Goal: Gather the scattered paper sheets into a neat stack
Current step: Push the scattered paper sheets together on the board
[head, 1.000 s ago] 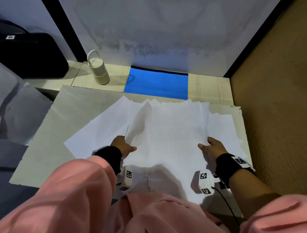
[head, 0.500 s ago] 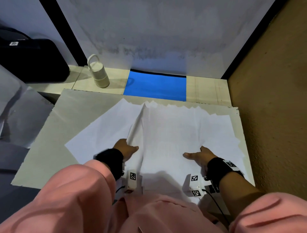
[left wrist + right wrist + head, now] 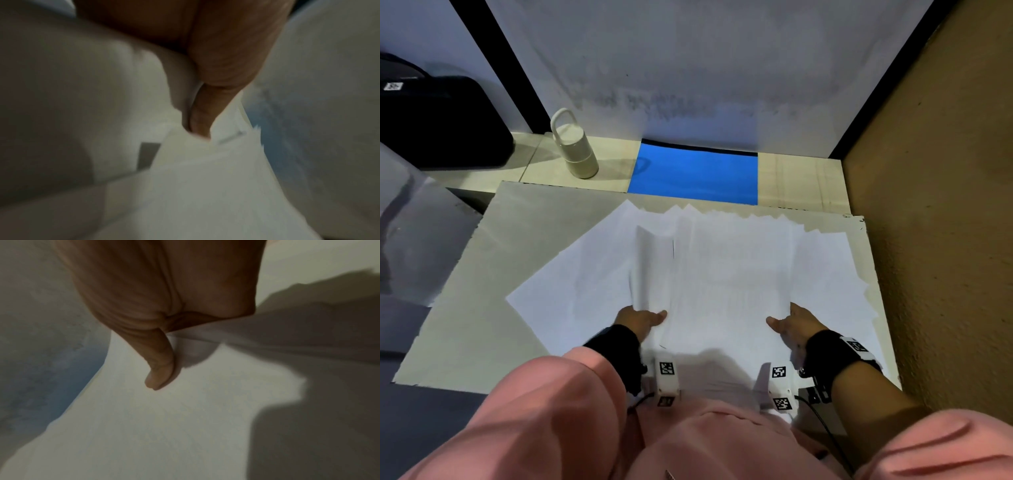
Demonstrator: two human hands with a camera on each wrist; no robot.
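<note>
Dim, bluish light; hard shadows fall toward the person. Both wrist views are blurred and murky; the head view bows at its edges.

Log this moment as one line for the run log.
stage: gathering | left hand: grips paper sheets | right hand: grips sheets | stack: uneven, far edges jagged

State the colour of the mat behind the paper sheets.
Bright blue; the mat shows best in the head view.

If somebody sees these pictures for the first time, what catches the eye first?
The fan of white paper sheets spread over the grey board, with the left hand and right hand at its near edges. Behind it, a bright blue mat lies by the wall, a pale bottle standing at its left.
</note>
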